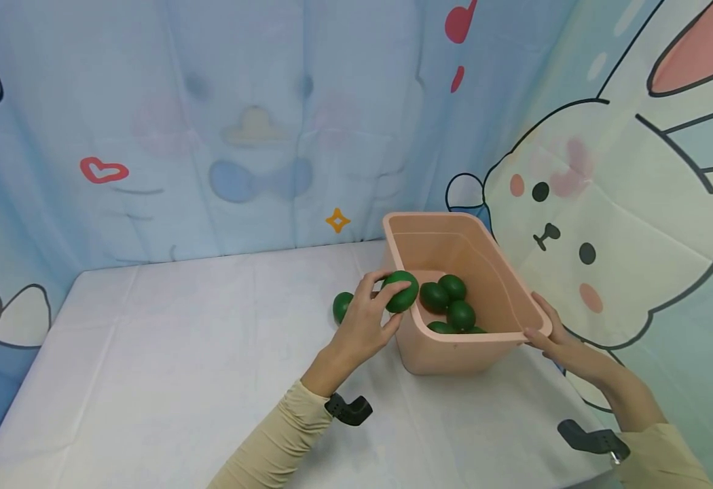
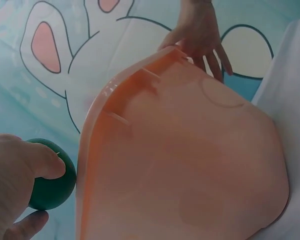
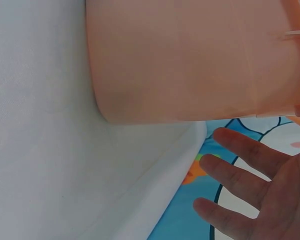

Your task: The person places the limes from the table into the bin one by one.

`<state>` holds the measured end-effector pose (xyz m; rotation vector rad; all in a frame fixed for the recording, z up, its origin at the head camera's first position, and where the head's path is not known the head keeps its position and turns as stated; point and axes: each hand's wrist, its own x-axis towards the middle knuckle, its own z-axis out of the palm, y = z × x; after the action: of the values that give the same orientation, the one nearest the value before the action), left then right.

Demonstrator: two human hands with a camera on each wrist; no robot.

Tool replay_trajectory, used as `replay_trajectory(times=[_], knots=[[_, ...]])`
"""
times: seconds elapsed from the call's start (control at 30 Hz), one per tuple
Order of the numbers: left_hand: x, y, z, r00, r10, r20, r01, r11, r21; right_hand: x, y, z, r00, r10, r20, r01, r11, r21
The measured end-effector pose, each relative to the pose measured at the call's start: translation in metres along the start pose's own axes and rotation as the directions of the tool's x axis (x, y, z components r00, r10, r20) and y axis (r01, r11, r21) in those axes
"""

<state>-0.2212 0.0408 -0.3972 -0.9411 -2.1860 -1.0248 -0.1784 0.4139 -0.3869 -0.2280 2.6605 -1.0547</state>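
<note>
My left hand (image 1: 362,322) pinches a dark green oval fruit (image 1: 401,292) between thumb and fingers, at the left rim of a peach plastic bin (image 1: 454,356). In the left wrist view, that fruit (image 2: 52,175) is beside the bin's rim. Several similar green fruits (image 1: 461,316) lie inside the bin; the front wall partly hides some. Another green fruit (image 1: 341,307) sits on the table left of the bin, partly behind my left hand. At the bin's front right corner my right hand (image 1: 567,346) touches the rim, its fingers (image 3: 235,177) straight and spread in the right wrist view.
A white cloth covers the table (image 1: 179,353). Behind it hangs a blue printed curtain (image 1: 240,102), with a large cartoon rabbit (image 1: 637,224) on the right. Dark camera mounts (image 1: 349,410) are worn on both wrists. The table's right edge runs close to the bin.
</note>
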Motion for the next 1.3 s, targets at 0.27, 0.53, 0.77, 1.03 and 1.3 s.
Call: replay_trajectory(times=[0.27,0.53,0.77,1.03,1.3], knots=[[0.004,0.003,0.000,1.000,0.028,-0.015,-0.028,1.000,0.011,-0.001,-0.002,0.000,1.000,0.016,0.005,-0.016,1.000,-0.001],[0.012,0.008,0.000,0.998,0.053,-0.026,-0.053,0.999,0.003,0.000,-0.002,0.000,1.000,0.023,0.007,-0.023,1.000,-0.004],[0.015,0.010,0.001,0.998,0.057,-0.024,-0.057,0.998,0.003,0.001,0.000,-0.002,0.999,0.036,0.017,-0.036,0.999,-0.004],[0.018,0.011,0.006,0.997,0.071,-0.023,-0.070,0.998,0.003,0.000,-0.002,-0.002,0.999,0.044,0.030,-0.045,0.999,0.009],[0.018,0.011,0.006,0.997,0.076,-0.008,-0.076,0.997,0.022,0.000,-0.002,-0.002,0.999,0.039,0.027,-0.039,0.999,0.004]])
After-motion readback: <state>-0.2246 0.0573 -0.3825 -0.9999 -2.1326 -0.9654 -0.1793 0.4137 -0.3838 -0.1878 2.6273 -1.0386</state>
